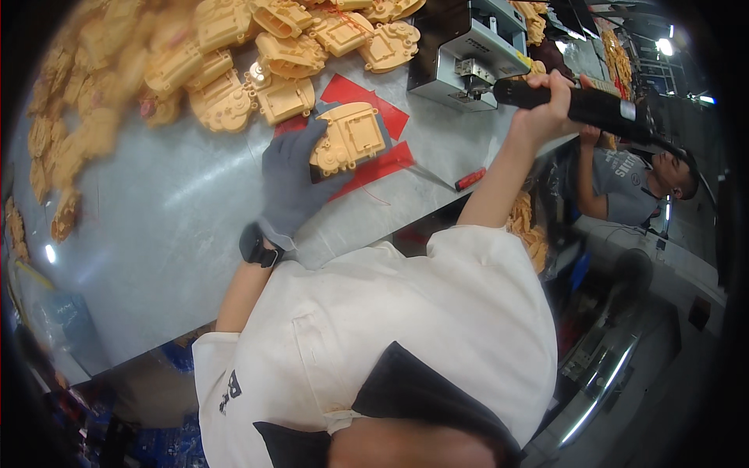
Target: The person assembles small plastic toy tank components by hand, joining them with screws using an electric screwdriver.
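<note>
My left hand (290, 175), in a grey glove, is closed around a yellow plastic housing (351, 134). The housing's moulded face, with a square recess and small round bosses, is turned up over the red sheets on the bench. Raised to the right, my bare right hand (544, 111) grips a black electric screwdriver (605, 109) with a cord at its far end. Its front end is close to the front of a grey box-shaped machine (499, 48), which looks like a screw feeder. Whether the bit touches the machine I cannot tell.
Many similar yellow housings (222, 101) are heaped along the back and left of the grey metal bench (164, 226). Red sheets (394, 117) lie beneath my left hand. A red-handled screwdriver (470, 179) rests near the bench's front edge. Another person (628, 183) is at the right.
</note>
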A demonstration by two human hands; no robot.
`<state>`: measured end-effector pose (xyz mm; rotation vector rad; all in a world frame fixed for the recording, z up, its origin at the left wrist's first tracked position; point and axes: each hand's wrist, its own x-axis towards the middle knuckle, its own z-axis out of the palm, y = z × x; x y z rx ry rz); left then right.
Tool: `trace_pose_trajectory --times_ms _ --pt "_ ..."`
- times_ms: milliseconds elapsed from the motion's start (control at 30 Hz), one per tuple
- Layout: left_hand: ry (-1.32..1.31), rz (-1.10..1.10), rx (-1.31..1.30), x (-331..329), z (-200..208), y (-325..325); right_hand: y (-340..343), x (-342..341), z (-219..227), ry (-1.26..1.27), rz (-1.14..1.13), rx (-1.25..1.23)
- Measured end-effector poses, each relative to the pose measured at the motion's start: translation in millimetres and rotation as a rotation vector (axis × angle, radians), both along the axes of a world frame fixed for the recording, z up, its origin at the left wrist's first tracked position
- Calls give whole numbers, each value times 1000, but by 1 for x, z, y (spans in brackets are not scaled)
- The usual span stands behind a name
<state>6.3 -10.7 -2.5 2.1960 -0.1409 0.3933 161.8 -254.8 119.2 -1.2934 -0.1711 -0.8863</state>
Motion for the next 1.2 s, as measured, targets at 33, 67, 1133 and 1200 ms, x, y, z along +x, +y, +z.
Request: trace_pose_trajectory --times_ms 33,67,1133,1200 --pt "-2 -6 1 1 0 0 -4 10 -7 -11 -2 -61" --pt "10 3 4 0 0 -1 0 15 -12 21 12 -107" --pt "-65 -15 -74 -1 -11 11 124 -111 -39 100 728 -524" --pt "-77 -20 -82 -1 -12 12 125 -111 -40 14 766 -580"
